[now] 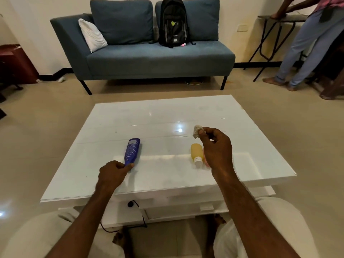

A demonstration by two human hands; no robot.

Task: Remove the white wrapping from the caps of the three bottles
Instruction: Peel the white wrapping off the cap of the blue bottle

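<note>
Forearms (pixel 89 211) reach over the counter (pixel 149 116): the left hand (pixel 113 174) curls round the cap end of the blue bottle (pixel 132 151) lying flat, likely to steady it, while the right hand (pixel 216 146) pinches crumpled white wrapping (pixel 197 131) held clear above the yellow bottle (pixel 196 152), whose white cap looks bare.

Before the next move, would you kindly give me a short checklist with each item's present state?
1. Right hand pinches the white wrapping: ok.
2. Left hand grips the blue bottle at its near end: ok.
3. Blue bottle's cap bare: cannot tell, fingers cover it.
4. Yellow bottle cap unwrapped: cannot tell, it looks white.
5. Third bottle checked: cannot tell, only a pink edge shows behind the right hand.
6. Bare white table surface to drop the wrapping: ok.
</note>
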